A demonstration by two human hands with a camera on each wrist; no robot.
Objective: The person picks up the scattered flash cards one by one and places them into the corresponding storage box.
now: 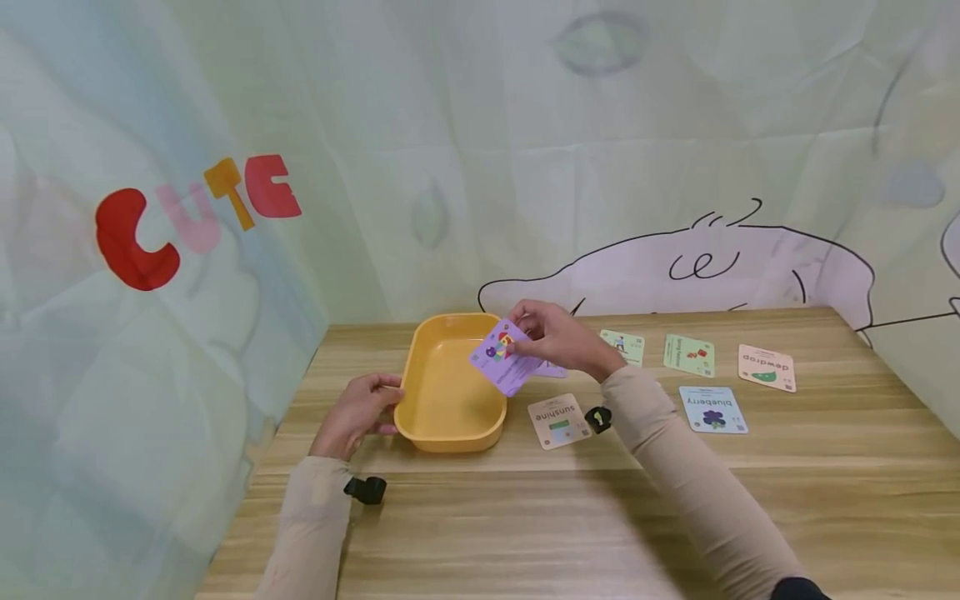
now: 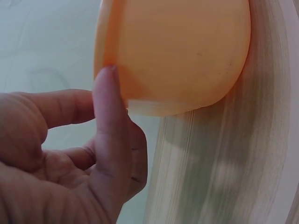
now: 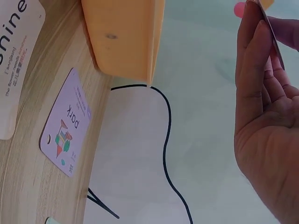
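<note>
My right hand (image 1: 558, 337) pinches a purple picture card (image 1: 504, 360) between thumb and fingers, above the right side of a yellow plastic tray (image 1: 446, 379). In the right wrist view this card (image 3: 276, 44) shows nearly edge-on. My left hand (image 1: 360, 412) grips the tray's left rim, thumb on one face of the wall and index finger on the other, as the left wrist view shows. Beneath my right hand a second purple card, "park" (image 3: 67, 123), lies on the table, mostly hidden in the head view. A "sunshine" card (image 1: 555, 417) lies right of the tray.
Farther right on the wooden table (image 1: 525, 517) lie a green card (image 1: 626, 346), a "Spring Festival" card (image 1: 688, 356), a "dewdrop" card (image 1: 765, 368) and a "blueberry" card (image 1: 712, 408). A printed curtain (image 1: 420, 167) hangs behind the table and along its left side.
</note>
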